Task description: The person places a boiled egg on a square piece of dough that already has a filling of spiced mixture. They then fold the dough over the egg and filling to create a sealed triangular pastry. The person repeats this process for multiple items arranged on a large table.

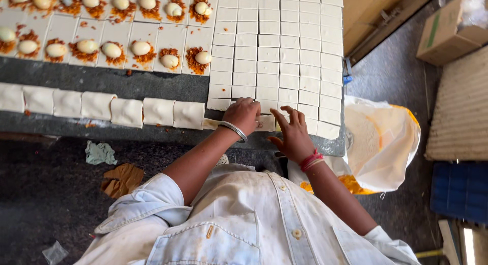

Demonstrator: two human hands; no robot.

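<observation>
A row of folded dough parcels (127, 111) lies along the table (101, 82) edge. The left hand (243, 115) presses curled fingers onto a dough square (266, 123); the right hand (292, 135) touches it, fingers spread loose.

Off the worktop, I see clutter.
A flour bag (381, 143) hangs by its right edge; a carton (447, 33) sits beyond; paper scraps (119, 178) lie below.

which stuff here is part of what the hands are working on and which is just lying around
In use: left hand, right hand, cut dough squares, folded parcels, egg-topped squares.
Lying about: cardboard box, white bag, floor scraps.
</observation>
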